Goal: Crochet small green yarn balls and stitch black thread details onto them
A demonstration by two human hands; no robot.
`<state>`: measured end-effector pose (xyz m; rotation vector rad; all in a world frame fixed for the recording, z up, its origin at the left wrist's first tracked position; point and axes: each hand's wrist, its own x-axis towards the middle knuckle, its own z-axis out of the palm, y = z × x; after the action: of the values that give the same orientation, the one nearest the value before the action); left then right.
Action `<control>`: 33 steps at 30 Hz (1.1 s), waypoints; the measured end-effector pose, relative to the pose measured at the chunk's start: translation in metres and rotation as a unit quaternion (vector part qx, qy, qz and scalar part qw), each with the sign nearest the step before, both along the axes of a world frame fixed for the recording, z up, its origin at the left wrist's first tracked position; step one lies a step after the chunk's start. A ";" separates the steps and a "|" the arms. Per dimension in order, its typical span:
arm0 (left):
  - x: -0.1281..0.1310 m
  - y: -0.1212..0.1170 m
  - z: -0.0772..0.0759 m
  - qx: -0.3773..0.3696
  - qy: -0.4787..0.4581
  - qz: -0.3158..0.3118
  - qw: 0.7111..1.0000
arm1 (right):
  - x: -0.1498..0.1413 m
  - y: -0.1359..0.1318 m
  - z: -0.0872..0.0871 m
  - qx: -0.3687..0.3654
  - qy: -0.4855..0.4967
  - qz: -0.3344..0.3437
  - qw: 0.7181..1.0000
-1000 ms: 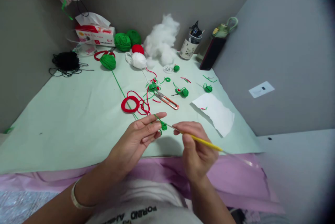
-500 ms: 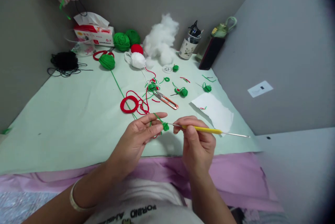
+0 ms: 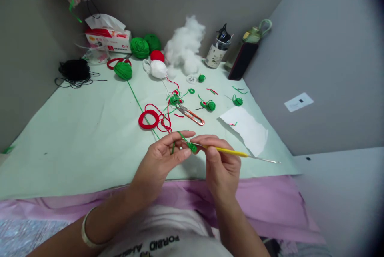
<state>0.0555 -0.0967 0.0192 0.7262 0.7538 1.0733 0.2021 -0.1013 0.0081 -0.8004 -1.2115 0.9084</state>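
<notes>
Between the thumb and fingers of my left hand (image 3: pixel 163 155) is a small green crochet piece (image 3: pixel 192 147), with green yarn (image 3: pixel 136 97) running over the index finger from a green ball (image 3: pixel 123 71) at the back left. My right hand (image 3: pixel 222 161) grips the yellow handle of a double-ended crochet hook (image 3: pixel 231 151). The hook's thin metal tip lies over the piece beside my left fingers; its other end points right. Just beyond my hands lie a red yarn ring (image 3: pixel 149 119) with loose loops and orange thread snips (image 3: pixel 192 115).
Small green crocheted pieces (image 3: pixel 211 106) and yarn scraps lie beyond the hands, with white paper (image 3: pixel 244 129) to the right. White stuffing (image 3: pixel 184 45), a tissue box (image 3: pixel 109 40), black yarn (image 3: pixel 74 69), a pen cup (image 3: pixel 216 52) and a dark phone (image 3: pixel 243 61) stand along the back.
My right hand has moved left with the crochet hook, bringing its tip across the green piece to the left fingers. The left hand has shifted slightly right.
</notes>
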 end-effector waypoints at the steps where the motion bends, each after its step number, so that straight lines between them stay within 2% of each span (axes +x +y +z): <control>1: 0.000 0.000 0.000 0.000 0.004 0.000 1.000 | 0.000 0.000 -0.001 0.001 -0.003 -0.002 1.000; 7: -0.004 0.001 0.002 -0.031 0.046 0.005 0.998 | 0.002 -0.002 0.002 0.007 -0.020 0.014 1.000; 16: -0.007 0.003 0.002 -0.034 0.059 0.038 0.997 | 0.003 -0.005 0.004 0.024 -0.027 -0.031 0.999; 21: -0.004 0.002 0.001 -0.018 0.066 0.047 0.997 | 0.002 -0.013 0.005 0.111 -0.168 -0.129 0.971; 25: 0.000 0.001 0.002 -0.018 0.048 0.034 0.998 | 0.004 -0.016 0.001 0.137 -0.252 -0.109 0.952; 30: 0.000 0.001 0.006 -0.035 0.015 0.017 0.999 | 0.000 -0.014 -0.002 0.134 -0.209 -0.090 0.965; 33: -0.002 0.002 0.007 -0.045 -0.002 0.002 0.999 | -0.003 -0.011 0.000 0.104 -0.146 -0.086 0.980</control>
<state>0.0538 -0.0951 0.0260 0.6468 0.7946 1.0372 0.1994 -0.1126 0.0078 -0.8737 -1.4419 0.5225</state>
